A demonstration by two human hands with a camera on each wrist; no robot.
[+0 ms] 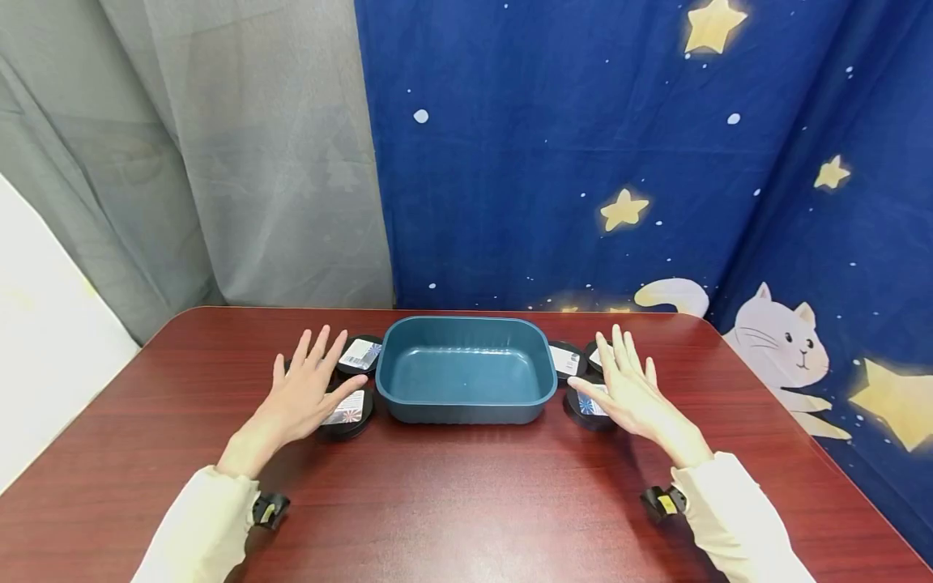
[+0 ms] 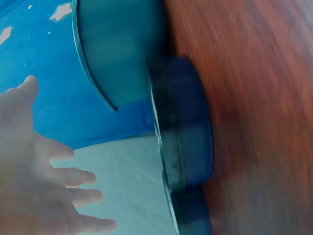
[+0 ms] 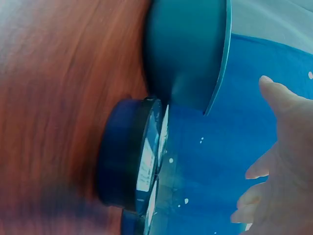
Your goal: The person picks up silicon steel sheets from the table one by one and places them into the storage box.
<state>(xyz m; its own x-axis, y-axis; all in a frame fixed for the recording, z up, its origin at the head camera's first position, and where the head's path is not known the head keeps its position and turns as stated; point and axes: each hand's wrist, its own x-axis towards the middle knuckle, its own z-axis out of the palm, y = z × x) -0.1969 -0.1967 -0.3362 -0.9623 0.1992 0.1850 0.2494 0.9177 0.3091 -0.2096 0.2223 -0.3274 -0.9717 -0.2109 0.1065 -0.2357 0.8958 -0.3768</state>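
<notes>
A teal rectangular plastic bin (image 1: 466, 413) stands at the middle of the table's far half. To its left lie round black containers with labelled tops, one nearer container (image 1: 348, 414) and another behind it (image 1: 360, 355). My left hand (image 1: 309, 389) is spread above that group, fingers straight, holding nothing. On the bin's right are more round black containers, a near one (image 1: 589, 411) and others (image 1: 567, 359) behind. Over these hovers my right hand (image 1: 628, 387), its fingers extended and nothing in it. Both wrist views show the hands raised above the containers, beside the bin. The hands partly hide the containers.
The reddish-brown wooden table (image 1: 466, 494) has rounded far corners. Behind it hang a grey curtain (image 1: 284, 162) and a blue curtain (image 1: 510, 162) with stars and a white cat. A black wrist device (image 1: 270, 511) sits at the left cuff, another (image 1: 663, 503) at the right.
</notes>
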